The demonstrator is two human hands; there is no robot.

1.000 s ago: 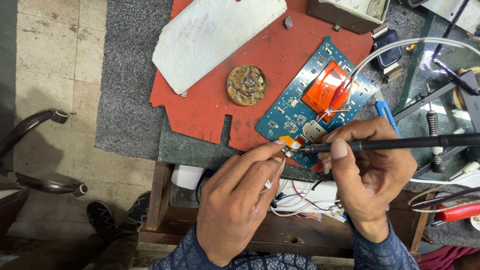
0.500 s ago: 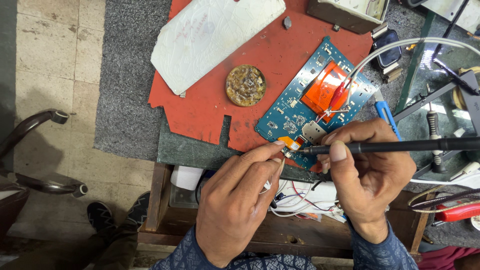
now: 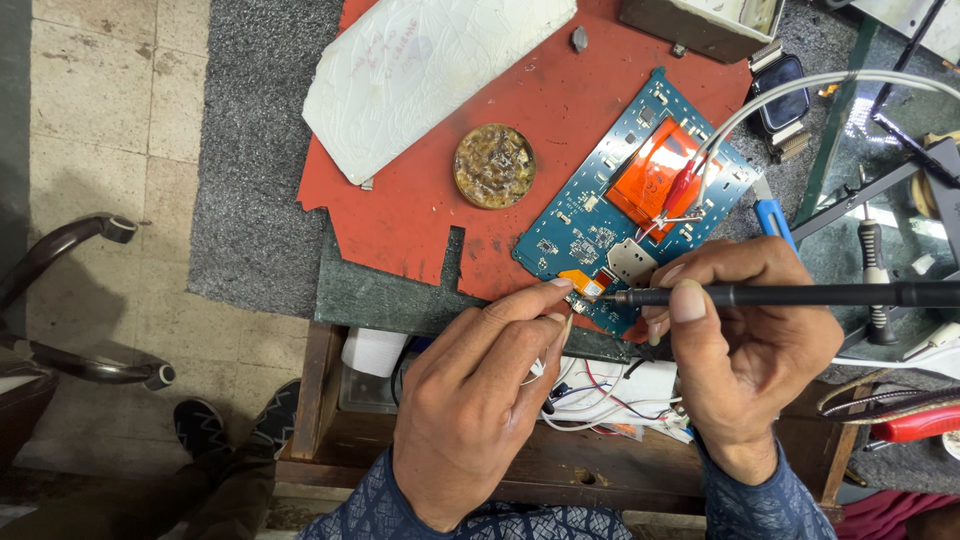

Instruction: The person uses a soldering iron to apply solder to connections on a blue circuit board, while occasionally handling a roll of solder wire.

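Note:
A blue circuit board [image 3: 590, 215] with an orange patch lies tilted on a red mat [image 3: 420, 210]. My right hand [image 3: 745, 350] grips a black soldering iron [image 3: 790, 295] like a pen, its tip touching a small orange part [image 3: 583, 285] at the board's near corner. My left hand [image 3: 475, 400] pinches a thin wire or strand of solder at that same spot, fingertips against the board's edge. A red clip with white leads [image 3: 685, 190] is attached on the orange patch.
A round tin of brownish flux [image 3: 494, 165] sits on the mat next to a white cloth-like sheet [image 3: 430, 65]. A blue-handled tool [image 3: 772, 220], a smartwatch [image 3: 783, 105], red-handled pliers [image 3: 915, 425] and loose wires [image 3: 610, 395] lie around. A chair arm [image 3: 70, 240] and shoes [image 3: 205, 425] are at left.
The view has shifted slightly; both hands stay at the board's near corner with the iron tip on the orange part.

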